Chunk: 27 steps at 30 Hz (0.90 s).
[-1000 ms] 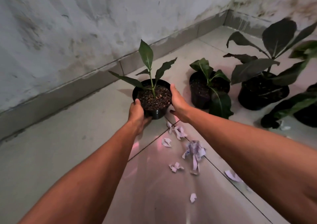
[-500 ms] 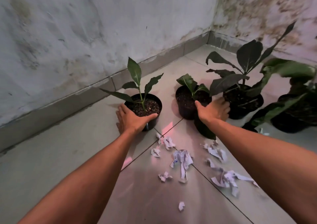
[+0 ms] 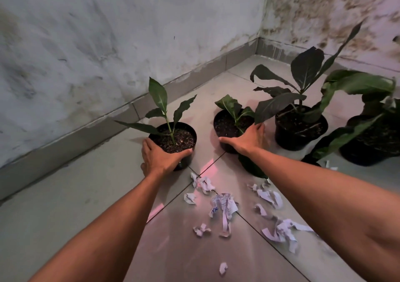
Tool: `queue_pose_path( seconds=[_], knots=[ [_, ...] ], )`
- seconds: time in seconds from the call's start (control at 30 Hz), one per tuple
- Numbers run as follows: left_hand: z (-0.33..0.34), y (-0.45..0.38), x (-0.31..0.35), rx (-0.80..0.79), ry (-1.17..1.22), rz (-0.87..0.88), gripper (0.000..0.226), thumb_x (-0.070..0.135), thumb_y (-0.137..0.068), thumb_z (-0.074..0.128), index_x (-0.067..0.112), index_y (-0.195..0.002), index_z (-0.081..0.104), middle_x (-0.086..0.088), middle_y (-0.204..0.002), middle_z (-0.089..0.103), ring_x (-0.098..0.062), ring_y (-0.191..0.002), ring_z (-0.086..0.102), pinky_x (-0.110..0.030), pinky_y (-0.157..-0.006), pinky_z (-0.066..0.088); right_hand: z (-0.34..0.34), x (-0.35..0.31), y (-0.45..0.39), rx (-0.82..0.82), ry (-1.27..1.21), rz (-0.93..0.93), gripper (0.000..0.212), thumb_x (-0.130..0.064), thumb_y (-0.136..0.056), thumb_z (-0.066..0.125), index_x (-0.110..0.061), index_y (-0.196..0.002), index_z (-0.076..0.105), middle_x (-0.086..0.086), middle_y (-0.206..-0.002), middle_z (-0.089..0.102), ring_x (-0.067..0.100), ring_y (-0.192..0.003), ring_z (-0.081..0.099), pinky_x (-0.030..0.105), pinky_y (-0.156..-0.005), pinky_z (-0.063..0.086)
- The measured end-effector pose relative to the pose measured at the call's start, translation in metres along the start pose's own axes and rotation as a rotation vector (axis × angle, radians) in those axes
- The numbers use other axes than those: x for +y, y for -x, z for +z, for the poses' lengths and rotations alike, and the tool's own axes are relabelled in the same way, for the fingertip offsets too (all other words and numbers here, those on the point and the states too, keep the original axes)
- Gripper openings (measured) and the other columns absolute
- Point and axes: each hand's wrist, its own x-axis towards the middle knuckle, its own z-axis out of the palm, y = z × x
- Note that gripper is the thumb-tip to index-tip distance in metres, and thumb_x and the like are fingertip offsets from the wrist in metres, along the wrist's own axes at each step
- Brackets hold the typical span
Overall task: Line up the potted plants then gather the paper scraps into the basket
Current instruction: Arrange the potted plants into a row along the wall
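Note:
Several black potted plants stand on the tiled floor near the wall corner. My left hand [image 3: 161, 157] grips the near rim of the leftmost pot [image 3: 186, 130], which holds a thin plant with narrow leaves. My right hand [image 3: 245, 140] wraps the near rim of the second pot [image 3: 223, 122], thumb on its left side. A third pot [image 3: 300, 128] with large leaves stands to the right, and a fourth pot [image 3: 372, 143] sits at the far right. White paper scraps [image 3: 223, 206] lie scattered on the floor in front of the pots. No basket is in view.
A stained wall with a tiled skirting [image 3: 86, 134] runs behind the pots and meets another wall at the corner [image 3: 258, 41]. Bare floor tiles [image 3: 65, 195] stretch to the left. One big leaf [image 3: 252, 166] droops to the floor under my right forearm.
The leftmost pot came down from the air onto the floor. My right hand left it and took the rim of the second pot. My left hand stayed on the first pot.

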Motion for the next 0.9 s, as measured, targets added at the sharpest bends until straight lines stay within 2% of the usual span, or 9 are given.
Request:
queue_pose_path(
  seconds=[0.1, 0.2, 0.33, 0.53, 0.6, 0.7, 0.77, 0.83, 0.9],
  knots=[
    [0.001, 0.003, 0.001, 0.008, -0.013, -0.017, 0.150, 0.081, -0.042, 0.078, 0.012, -0.158, 0.013, -0.005, -0.167, 0.017, -0.029, -0.152, 0.023, -0.058, -0.116, 0.032, 0.004, 0.000, 0.003, 0.062, 0.039, -0.028, 0.150, -0.086, -0.044, 0.075, 0.000, -0.155, 0.023, 0.019, -0.155, 0.034, 0.038, -0.143, 0.037, 0.053, -0.116, 0.035],
    [0.003, 0.004, 0.003, 0.009, -0.014, -0.030, 0.153, 0.083, -0.038, 0.074, 0.011, -0.158, 0.012, -0.005, -0.167, 0.017, -0.029, -0.152, 0.023, -0.059, -0.115, 0.032, 0.010, -0.005, 0.010, 0.095, 0.069, -0.037, 0.144, -0.087, -0.042, 0.073, -0.001, -0.150, 0.031, 0.018, -0.148, 0.040, 0.038, -0.138, 0.043, 0.055, -0.110, 0.037],
    [0.003, 0.004, 0.003, 0.010, -0.018, -0.046, 0.155, 0.083, -0.038, 0.075, 0.011, -0.159, 0.010, -0.005, -0.168, 0.015, -0.029, -0.152, 0.022, -0.060, -0.116, 0.031, 0.015, -0.007, 0.012, 0.083, 0.070, -0.026, 0.148, -0.088, -0.040, 0.072, 0.000, -0.151, 0.026, 0.017, -0.149, 0.039, 0.036, -0.139, 0.041, 0.056, -0.111, 0.035],
    [0.001, 0.006, 0.005, -0.014, -0.031, -0.056, 0.157, 0.085, -0.041, 0.074, 0.011, -0.161, 0.005, -0.006, -0.170, 0.007, -0.029, -0.155, 0.012, -0.060, -0.119, 0.023, 0.001, 0.003, 0.019, 0.008, 0.024, 0.002, 0.159, -0.093, -0.043, 0.067, -0.001, -0.159, 0.008, 0.018, -0.165, 0.021, 0.037, -0.152, 0.025, 0.059, -0.120, 0.029],
    [0.000, 0.011, 0.008, -0.009, -0.035, -0.061, 0.158, 0.089, -0.041, 0.069, 0.010, -0.161, 0.003, -0.006, -0.170, 0.003, -0.029, -0.156, 0.007, -0.060, -0.120, 0.019, -0.016, 0.012, 0.024, -0.004, 0.044, 0.005, 0.147, -0.098, -0.045, 0.058, -0.004, -0.153, 0.027, 0.017, -0.157, 0.039, 0.037, -0.143, 0.042, 0.056, -0.113, 0.041],
    [-0.001, 0.019, 0.018, 0.022, -0.100, -0.009, 0.155, 0.092, -0.043, 0.064, 0.011, -0.161, 0.004, -0.008, -0.171, -0.002, -0.028, -0.157, 0.003, -0.060, -0.121, 0.012, -0.052, 0.033, 0.027, 0.063, 0.095, -0.009, 0.106, -0.098, -0.062, 0.045, -0.010, -0.119, 0.063, 0.014, -0.123, 0.065, 0.035, -0.110, 0.066, 0.046, -0.090, 0.058],
    [0.001, 0.023, 0.028, 0.040, -0.154, 0.033, 0.154, 0.092, -0.045, 0.064, 0.012, -0.161, 0.004, -0.008, -0.171, -0.002, -0.029, -0.157, 0.002, -0.060, -0.121, 0.010, -0.082, 0.050, 0.024, 0.122, 0.136, -0.019, 0.074, -0.077, -0.081, 0.055, -0.012, -0.113, 0.067, 0.014, -0.120, 0.068, 0.039, -0.105, 0.068, 0.041, -0.084, 0.057],
    [0.005, 0.027, 0.037, 0.039, -0.158, 0.013, 0.154, 0.090, -0.044, 0.067, 0.012, -0.161, 0.004, -0.010, -0.171, -0.001, -0.031, -0.156, 0.003, -0.063, -0.120, 0.011, -0.107, 0.066, 0.016, 0.152, 0.226, -0.043, 0.044, -0.049, -0.091, 0.063, -0.012, -0.116, 0.069, 0.017, -0.123, 0.069, 0.041, -0.107, 0.069, 0.042, -0.084, 0.055],
    [0.010, 0.027, 0.042, 0.014, -0.151, -0.042, 0.158, 0.088, -0.043, 0.071, 0.010, -0.161, 0.001, -0.014, -0.170, 0.000, -0.034, -0.156, 0.002, -0.062, -0.120, 0.011, -0.123, 0.082, 0.008, 0.152, 0.287, -0.072, 0.034, -0.029, -0.092, 0.063, -0.010, -0.120, 0.069, 0.017, -0.127, 0.066, 0.041, -0.112, 0.067, 0.044, -0.088, 0.056]
  ],
)
